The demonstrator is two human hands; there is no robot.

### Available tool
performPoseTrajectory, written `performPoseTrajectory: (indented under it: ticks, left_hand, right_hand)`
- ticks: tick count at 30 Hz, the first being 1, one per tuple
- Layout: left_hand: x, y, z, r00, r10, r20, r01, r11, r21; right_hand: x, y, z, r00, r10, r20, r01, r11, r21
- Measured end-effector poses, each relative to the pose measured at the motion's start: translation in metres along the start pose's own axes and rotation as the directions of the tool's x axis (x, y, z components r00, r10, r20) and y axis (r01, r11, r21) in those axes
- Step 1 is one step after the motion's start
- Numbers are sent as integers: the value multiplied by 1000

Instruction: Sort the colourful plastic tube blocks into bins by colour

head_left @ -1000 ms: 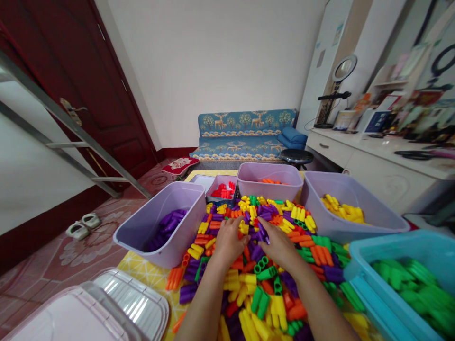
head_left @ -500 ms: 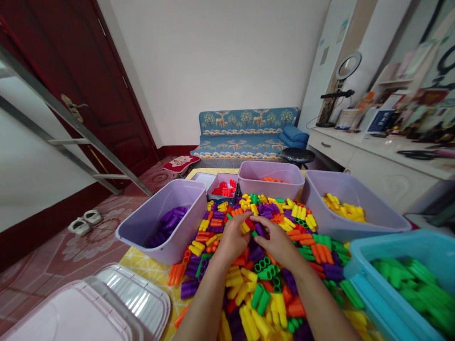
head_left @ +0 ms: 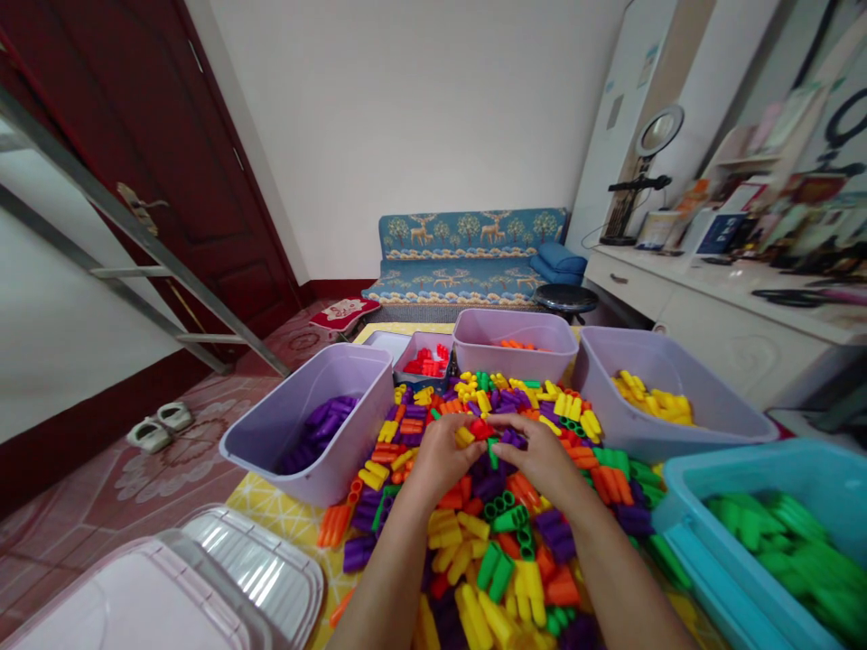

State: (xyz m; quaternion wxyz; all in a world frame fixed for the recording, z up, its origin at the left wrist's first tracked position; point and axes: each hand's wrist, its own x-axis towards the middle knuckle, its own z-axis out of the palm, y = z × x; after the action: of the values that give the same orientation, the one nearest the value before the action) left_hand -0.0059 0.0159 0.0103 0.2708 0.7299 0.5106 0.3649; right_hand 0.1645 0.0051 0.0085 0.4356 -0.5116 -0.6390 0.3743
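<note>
Colourful plastic tube pieces [head_left: 501, 571] in yellow, green, orange, purple and red lie heaped on the table. Over the middle of the heap, my left hand [head_left: 447, 451] has curled fingers around a small yellow piece [head_left: 464, 436]. A red piece [head_left: 480, 428] sits between the fingertips of both hands. My right hand [head_left: 536, 451] is curved close beside it, with a purple piece [head_left: 513, 439] at its fingers. A green piece [head_left: 492, 453] shows between the two thumbs. How firmly each piece is gripped is hard to see.
Around the heap stand a bin of purple pieces [head_left: 237, 442], a small box of red ones [head_left: 399, 366], a bin with orange ones [head_left: 474, 357], a bin of yellow ones [head_left: 731, 424] and a turquoise bin of green ones [head_left: 691, 515]. Lids [head_left: 135, 596] lie at front left.
Both hands have shifted slightly toward me, and the fingers have turned. The red piece shows more clearly between them, and a green piece is now visible between the thumbs.
</note>
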Motion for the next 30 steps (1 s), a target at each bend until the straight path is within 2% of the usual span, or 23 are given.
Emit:
performPoseTrajectory:
  ticks: [4, 7, 10, 13, 18, 21, 24, 28, 30]
  left_hand:
    - [-4, 4, -4, 988, 71, 135, -88, 988, 127]
    - [-6, 10, -3, 984, 93, 154, -114, 985, 130]
    - [-7, 15, 1, 986, 109, 126, -118, 991, 63]
    - [-5, 15, 2, 995, 92, 49, -91, 996, -13]
    - [1, 5, -1, 997, -14, -79, -1, 983, -182]
    - [5, 0, -1, 990, -93, -102, 49, 927, -371]
    - [7, 1, 1, 984, -146, -107, 64, 833, -549]
    - [7, 8, 2, 979, -202, -20, 127, 689, -714]
    - [8, 10, 2, 974, -228, 10, 160, 654, -739]
  right_hand:
    - [1, 4, 3, 1000, 5, -12, -5, 999, 35]
    - [0, 1, 8, 998, 31, -60, -25, 994, 102]
    - [-1, -3, 11, 994, 68, -87, -48, 975, 219]
    - [-2, -7, 11, 996, 65, -65, -44, 958, 283]
    - [-1, -6, 5, 993, 93, -68, -75, 971, 228]
    - [-1, -3, 6, 998, 60, -17, -57, 990, 127]
    - [-1, -2, 12, 1000, 12, 18, -14, 995, 97]
    - [-3, -8, 16, 999, -3, -49, 9, 992, 124]
    - [-4, -13, 13, 999, 2, -41, 3, 990, 142]
